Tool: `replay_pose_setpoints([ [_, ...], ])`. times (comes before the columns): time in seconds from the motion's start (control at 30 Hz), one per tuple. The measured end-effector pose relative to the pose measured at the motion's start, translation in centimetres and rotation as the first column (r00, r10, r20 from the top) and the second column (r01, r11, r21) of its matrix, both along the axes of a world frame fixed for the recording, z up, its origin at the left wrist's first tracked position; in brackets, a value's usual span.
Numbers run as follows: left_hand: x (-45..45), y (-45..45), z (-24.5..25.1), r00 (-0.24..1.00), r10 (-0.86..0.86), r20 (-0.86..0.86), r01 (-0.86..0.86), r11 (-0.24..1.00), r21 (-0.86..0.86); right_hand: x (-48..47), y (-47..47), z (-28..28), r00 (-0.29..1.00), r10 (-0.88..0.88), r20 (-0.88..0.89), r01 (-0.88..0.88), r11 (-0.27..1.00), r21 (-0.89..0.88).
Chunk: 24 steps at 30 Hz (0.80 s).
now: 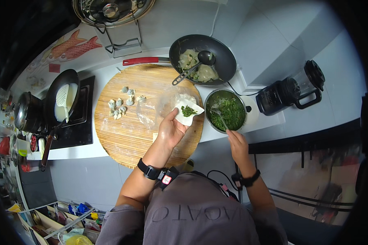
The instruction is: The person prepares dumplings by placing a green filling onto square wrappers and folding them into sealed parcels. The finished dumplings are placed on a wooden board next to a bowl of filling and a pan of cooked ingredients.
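A square dough wrapper [185, 120] with a small heap of chopped green filling [188, 111] lies on the palm and fingers of my left hand [172, 128], above the right part of a round slatted board [125, 144]. My right hand [237, 144] grips the handle end of a metal spoon [222, 120], whose head rests in the green filling in a steel bowl [207, 114]. Several folded dumplings [119, 102] sit on the board's left half. Behind my left hand a clear plastic bag [164, 102] holds pale wrappers or dough, partly hidden.
A dark wok [228, 55] with a black ladle [191, 72] and pale food stands behind the bowl. A red-handled utensil [141, 61] lies along the board's back edge. On the left, a pan [74, 76] with a white skimmer [62, 98] stands by a pot [27, 113]. A blender [276, 96] is at right.
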State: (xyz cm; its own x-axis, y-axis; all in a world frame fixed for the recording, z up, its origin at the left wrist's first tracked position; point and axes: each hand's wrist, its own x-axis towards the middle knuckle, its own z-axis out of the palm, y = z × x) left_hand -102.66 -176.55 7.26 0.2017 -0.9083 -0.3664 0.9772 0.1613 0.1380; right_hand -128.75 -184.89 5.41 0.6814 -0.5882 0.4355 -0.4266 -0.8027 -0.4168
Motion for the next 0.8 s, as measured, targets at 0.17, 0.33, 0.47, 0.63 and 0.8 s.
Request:
replay_pose_setpoints([
  [0.17, -1.0, 0.5, 0.0, 0.981, -0.18, 0.075, 0.183, 0.983, -0.026, -0.1, -0.6, -1.4, 0.902, 0.036, -0.431, -0.045, 0.999, -0.011],
  [0.33, -2.4, 1.0, 0.3, 0.944, -0.315, 0.1, 0.316, 0.949, 0.011, 0.9, 0.7, 1.6, 0.936, 0.088, -0.342, -0.02, 0.98, 0.197],
  [0.47, -3.8, 1.1, 0.6, 0.894, -0.402, 0.198, 0.402, 0.915, 0.043, 3.1, 0.9, 2.9, 0.972, 0.095, 0.215, -0.201, 0.808, 0.554],
  [0.63, -4.7, 1.5, 1.1, 0.828, -0.457, 0.325, 0.469, 0.882, 0.045, 4.1, 0.8, 3.0, 0.926, 0.085, 0.369, -0.261, 0.85, 0.458],
  [0.8, -6.4, 3.3, 0.8, 0.582, -0.294, 0.758, 0.375, 0.924, 0.071, 4.2, 1.3, 2.3, 0.876, -0.22, 0.428, -0.237, 0.577, 0.782],
])
